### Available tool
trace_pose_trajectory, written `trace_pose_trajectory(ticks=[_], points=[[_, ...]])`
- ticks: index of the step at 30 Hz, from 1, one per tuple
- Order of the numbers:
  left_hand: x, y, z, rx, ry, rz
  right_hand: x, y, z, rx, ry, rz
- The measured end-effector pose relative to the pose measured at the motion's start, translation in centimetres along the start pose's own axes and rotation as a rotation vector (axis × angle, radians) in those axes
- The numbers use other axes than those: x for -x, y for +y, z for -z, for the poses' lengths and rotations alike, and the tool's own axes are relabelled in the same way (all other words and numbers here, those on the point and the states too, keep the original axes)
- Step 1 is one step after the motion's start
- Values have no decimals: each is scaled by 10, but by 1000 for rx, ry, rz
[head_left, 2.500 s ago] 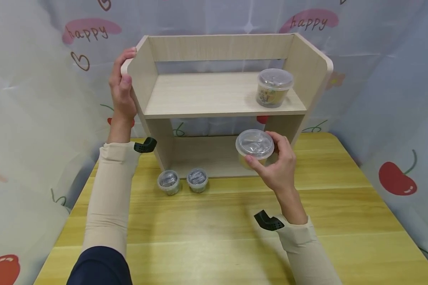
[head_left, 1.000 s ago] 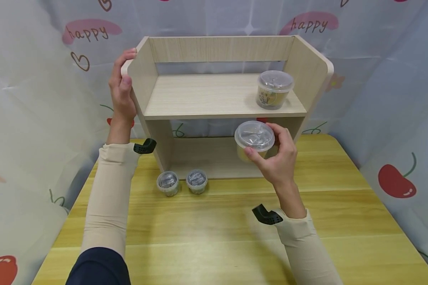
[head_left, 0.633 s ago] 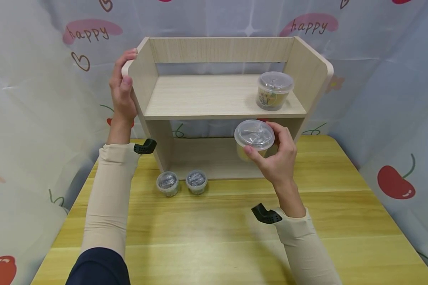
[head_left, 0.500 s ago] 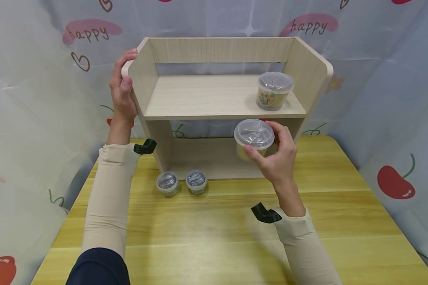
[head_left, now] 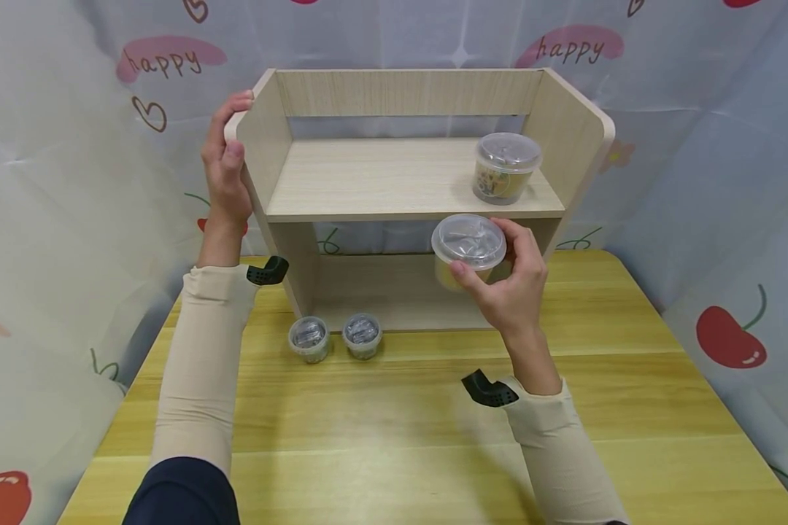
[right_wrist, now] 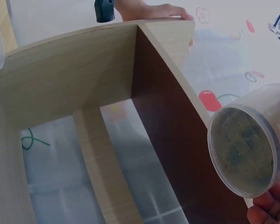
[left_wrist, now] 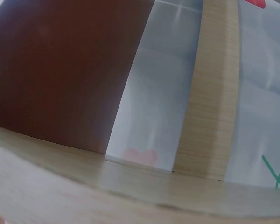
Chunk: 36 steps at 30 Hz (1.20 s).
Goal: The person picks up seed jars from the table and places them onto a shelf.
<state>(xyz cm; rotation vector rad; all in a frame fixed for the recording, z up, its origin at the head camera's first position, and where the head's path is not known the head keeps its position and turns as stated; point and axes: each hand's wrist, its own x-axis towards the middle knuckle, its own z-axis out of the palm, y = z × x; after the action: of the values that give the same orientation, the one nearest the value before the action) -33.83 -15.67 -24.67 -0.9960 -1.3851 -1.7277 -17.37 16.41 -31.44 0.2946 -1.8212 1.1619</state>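
My right hand (head_left: 515, 281) grips a clear lidded plastic tub (head_left: 468, 244) with yellowish contents, thumb at the front and fingers round its right side. It is held in the air before the lower opening of a pale wooden shelf (head_left: 394, 175). In the right wrist view the underside of the tub (right_wrist: 245, 151) shows at the right. My left hand (head_left: 225, 164) holds the left side panel of the shelf near its top front corner, fingers over the outer edge. A similar lidded tub (head_left: 505, 168) stands on the upper board at the right.
Two small lidded cups (head_left: 309, 338) stand side by side on the wooden table (head_left: 394, 437), in front of the shelf's lower left. A printed curtain (head_left: 696, 182) hangs behind and at both sides. The left wrist view shows the shelf's brown board underside (left_wrist: 65, 70).
My right hand has raised the tub a little, from in front of the lower board toward the upper board's front edge. My left hand stays on the side panel.
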Motion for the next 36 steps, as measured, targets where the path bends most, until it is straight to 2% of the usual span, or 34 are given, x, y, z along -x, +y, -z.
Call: trace_pose_trajectory(ticks=[8,26,36], points=[[1,6,-4,15,9,10,-4,2,-1,-3,8,-2],[2,6,-3,-28,3,-2,-13,1,-4,-19,17,-6],[1,4,-2,-15,4,-5,-19,2,-6,-14,53,-13]])
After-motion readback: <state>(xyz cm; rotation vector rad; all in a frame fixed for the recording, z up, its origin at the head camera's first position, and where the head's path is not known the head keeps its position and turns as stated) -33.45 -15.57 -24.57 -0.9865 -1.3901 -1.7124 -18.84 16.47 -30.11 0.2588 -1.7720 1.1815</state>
